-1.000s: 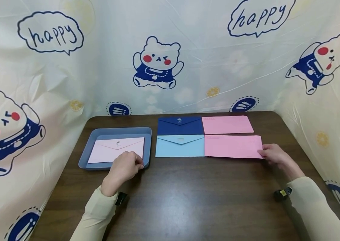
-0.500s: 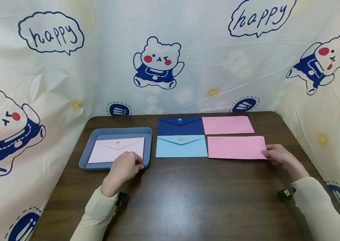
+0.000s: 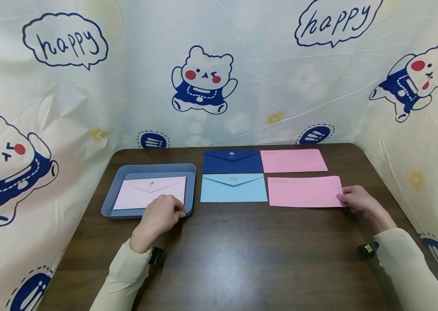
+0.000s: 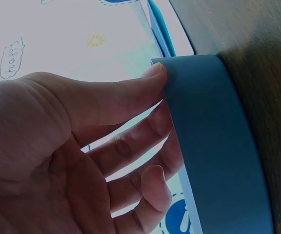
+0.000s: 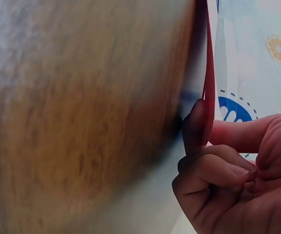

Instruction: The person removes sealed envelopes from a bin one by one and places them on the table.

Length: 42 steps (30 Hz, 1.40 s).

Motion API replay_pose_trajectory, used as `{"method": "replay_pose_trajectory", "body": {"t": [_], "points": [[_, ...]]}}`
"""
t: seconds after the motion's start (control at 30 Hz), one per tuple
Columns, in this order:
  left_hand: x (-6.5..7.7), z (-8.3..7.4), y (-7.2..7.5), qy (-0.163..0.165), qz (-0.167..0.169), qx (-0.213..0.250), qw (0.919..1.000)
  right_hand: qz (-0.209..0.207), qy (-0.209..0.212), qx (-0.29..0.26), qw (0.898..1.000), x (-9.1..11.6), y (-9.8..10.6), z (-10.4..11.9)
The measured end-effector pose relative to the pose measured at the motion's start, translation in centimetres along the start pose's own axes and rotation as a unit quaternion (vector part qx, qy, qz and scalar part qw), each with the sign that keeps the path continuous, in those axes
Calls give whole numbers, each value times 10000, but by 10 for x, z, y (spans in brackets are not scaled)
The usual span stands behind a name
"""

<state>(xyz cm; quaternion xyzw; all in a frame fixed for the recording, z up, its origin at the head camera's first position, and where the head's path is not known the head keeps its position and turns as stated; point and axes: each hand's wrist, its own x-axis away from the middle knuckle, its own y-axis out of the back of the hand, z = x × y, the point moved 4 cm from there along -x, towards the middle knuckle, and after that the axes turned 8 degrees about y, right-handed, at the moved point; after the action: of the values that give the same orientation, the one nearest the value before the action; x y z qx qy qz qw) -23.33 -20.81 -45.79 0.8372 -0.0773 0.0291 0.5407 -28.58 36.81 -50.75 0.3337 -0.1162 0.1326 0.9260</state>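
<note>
My right hand pinches the right edge of the nearer pink envelope between thumb and fingers; the right wrist view shows the envelope's edge edge-on. At the front right of the blue-grey tray, my left hand grips the tray wall, thumb on the outer side and fingers curled over the rim. Inside that tray lies a pale pink envelope with a flamingo print on its flap. Left of the held envelope are a light blue envelope and, behind it, a navy one.
A second pink envelope lies at the back, right of the navy one. The brown wooden table stretches toward the front. A printed curtain with bears closes off the back and both sides.
The right hand has drawn the nearer pink envelope slightly right and toward the front, opening a gap from the light blue envelope and the pink one behind. My left hand stays at the tray.
</note>
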Motion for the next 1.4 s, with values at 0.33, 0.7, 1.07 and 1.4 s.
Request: {"method": "replay_pose_trajectory", "body": {"t": [0.33,0.7,1.07,1.4], "points": [[0,-1,0,5,23,-9,10000,-355,-374,176,9985,1,2,0],[-1,-1,2,-26,41,-23,10000,-764,-364,212,9962,3,3,-4],[-1,-3,2,-87,6,-17,10000,-1143,170,1093,9873,6,-2,19],[-4,-3,3,-151,125,-136,9997,-1054,982,1871,9717,11,-58,59]]}}
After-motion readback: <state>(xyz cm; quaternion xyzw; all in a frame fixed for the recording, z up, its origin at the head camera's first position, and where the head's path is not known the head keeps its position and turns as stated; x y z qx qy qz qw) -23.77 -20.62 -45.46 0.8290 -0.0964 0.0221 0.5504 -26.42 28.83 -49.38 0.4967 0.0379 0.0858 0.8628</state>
